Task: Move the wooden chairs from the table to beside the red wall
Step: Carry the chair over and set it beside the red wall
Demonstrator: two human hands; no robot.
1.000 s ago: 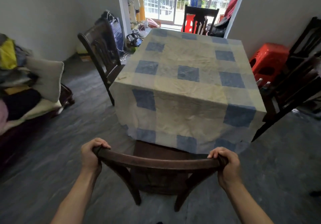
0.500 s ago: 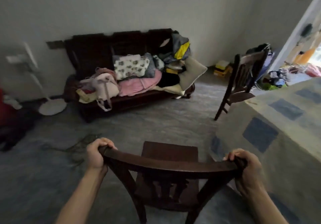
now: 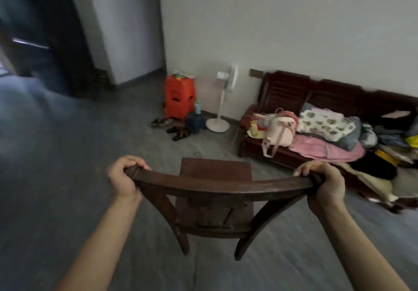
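The wooden chair (image 3: 217,183) sits at the bottom middle of the view, seen from behind and above, its seat pointing away from the person over open grey floor (image 3: 67,155). The left hand (image 3: 122,177) grips the left end of the curved top rail with fingers curled over it, and the right hand (image 3: 323,182) grips the right end the same way. The floor is dull grey with faint streaks and runs to a pale wall (image 3: 294,19). Against that wall, to the right, stands a dark wooden bench (image 3: 294,91) heaped with a pale bag (image 3: 279,130), a pink cloth (image 3: 328,148), a patterned pillow (image 3: 323,124) and other clothing. In the corner beyond the chair are an orange plastic stool (image 3: 179,97), a white standing fan (image 3: 226,87), a small blue stool (image 3: 196,122) with a bottle (image 3: 198,106) on it, and some sandals (image 3: 172,125) on the floor. A dark doorway (image 3: 45,30) opens at the upper left. The chair's front legs are hidden under its seat, and whether its rear feet touch the floor cannot be told. The bench is cut off at the right edge, and the left side of the room is blurred.
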